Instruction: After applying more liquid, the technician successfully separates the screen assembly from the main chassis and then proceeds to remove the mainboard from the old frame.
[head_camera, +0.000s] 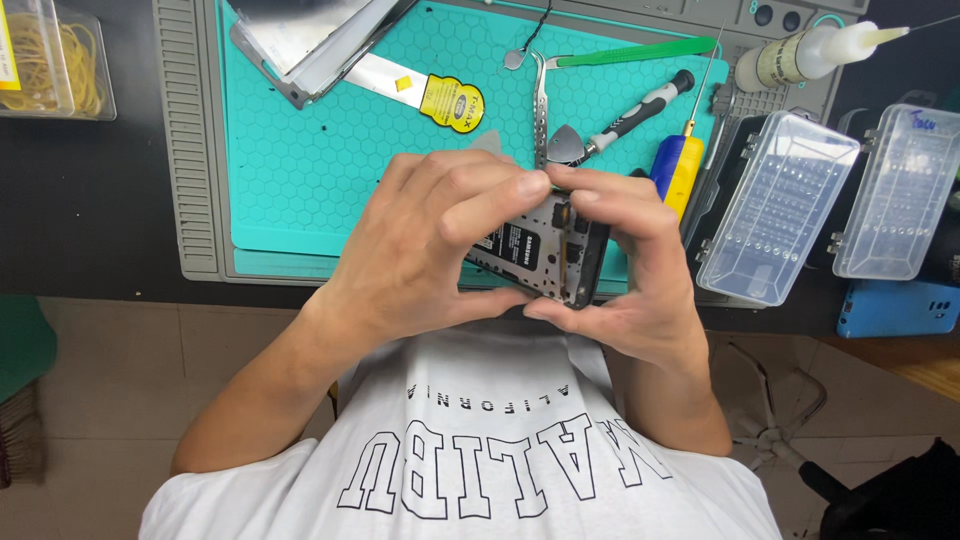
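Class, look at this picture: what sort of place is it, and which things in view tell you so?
Most likely a phone repair bench. Both hands hold an opened phone over a teal work mat; tweezers, a small screwdriver and clear parts boxes lie nearby.

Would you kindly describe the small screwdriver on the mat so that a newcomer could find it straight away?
Start at the teal honeycomb mat covering the grey work tray. Near its far right corner, just beyond the right hand, lies the small screwdriver, angled beside the metal tweezers. Its black handle with pale bands sets it apart from the green-handled tool and the blue-and-yellow tool.
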